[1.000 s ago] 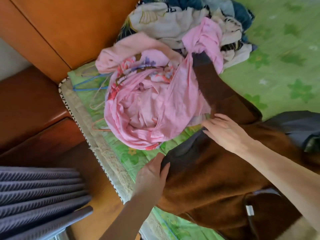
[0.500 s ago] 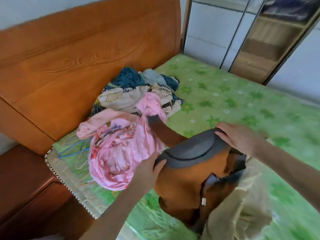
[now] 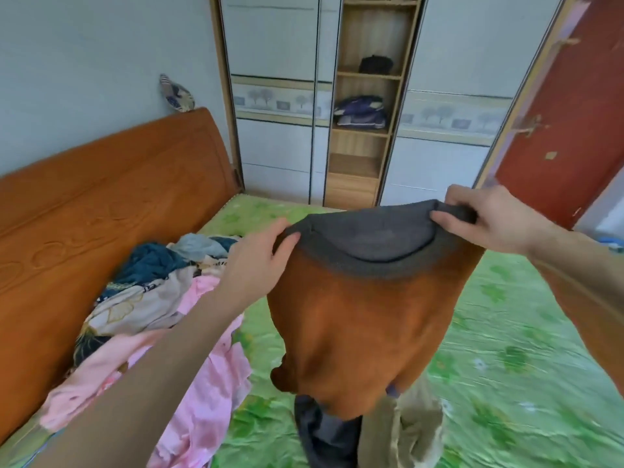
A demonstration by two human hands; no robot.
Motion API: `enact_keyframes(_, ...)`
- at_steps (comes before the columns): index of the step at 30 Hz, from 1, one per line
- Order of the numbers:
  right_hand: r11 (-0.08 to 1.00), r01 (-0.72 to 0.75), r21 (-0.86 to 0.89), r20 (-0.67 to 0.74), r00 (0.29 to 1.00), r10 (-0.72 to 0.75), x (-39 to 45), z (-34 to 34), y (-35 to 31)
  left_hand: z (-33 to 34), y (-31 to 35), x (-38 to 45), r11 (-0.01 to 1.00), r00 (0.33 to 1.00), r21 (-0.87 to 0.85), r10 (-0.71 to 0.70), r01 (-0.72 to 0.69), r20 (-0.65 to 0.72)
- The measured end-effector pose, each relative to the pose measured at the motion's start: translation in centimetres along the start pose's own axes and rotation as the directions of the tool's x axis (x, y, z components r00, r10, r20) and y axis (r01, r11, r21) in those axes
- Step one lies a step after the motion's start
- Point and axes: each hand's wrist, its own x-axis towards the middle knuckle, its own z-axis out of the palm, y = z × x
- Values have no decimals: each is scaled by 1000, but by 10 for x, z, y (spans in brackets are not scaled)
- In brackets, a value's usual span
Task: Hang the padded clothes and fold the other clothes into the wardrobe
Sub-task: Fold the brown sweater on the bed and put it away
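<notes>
A bed (image 3: 526, 339) with a green flower-patterned sheet filled the lower part of the view, and its orange wooden headboard (image 3: 111, 204) ran along the left side against a pale wall. Beyond the foot of the bed stood a white wardrobe (image 3: 277, 96) with sliding doors and an open column of wooden shelves in the middle; a dark bundle lay on an upper shelf and folded purple cloth (image 3: 360, 111) on the shelf below it. A red door (image 3: 570, 113) stood to the right of the wardrobe.

A brown padded garment (image 3: 364, 319) with a grey band along its top edge was held up in the air over the bed, hanging down in front of the person. Darker grey and beige cloth hung out from under its lower end, blurred.

A pile of clothes (image 3: 152, 298) lay on the bed next to the headboard, left of the garment: pink pieces nearest, a beige printed one behind them, dark blue and grey ones at the back.

The left hand (image 3: 260, 261) gripped the left end of the grey band, fingers curled over the edge. The right hand (image 3: 486, 217) pinched the right end of the band, cloth bunched between thumb and fingers. A small patterned object (image 3: 177, 93) stuck up behind the top of the headboard.
</notes>
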Motion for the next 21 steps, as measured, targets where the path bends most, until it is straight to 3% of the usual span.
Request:
enact_keyframes(7, 922, -367, 124, -10, 928, 372, -35, -72, 19, -21, 70, 54, 974, 980, -124, 195, -191, 25)
enact_keyframes(11, 962, -273, -15, 11, 962, 273, -69, -113, 23, -11, 97, 81, 958, 971, -160, 241, -237, 6)
enact_keyframes(14, 976, -169, -137, 86, 980, 181, -104, -136, 29, 1, 117, 95, 941, 942, -95, 330, -324, 56)
enact_keyframes(17, 955, -256, -153, 8, 966, 260, -132, -157, 33, 16, 138, 100, 904, 893, -71, 428, -422, 142)
enact_keyframes(21, 888, -453, -82, -126, 888, 442, -167, -177, 51, 47, 168, 107, 850, 843, -33, 525, -525, 118)
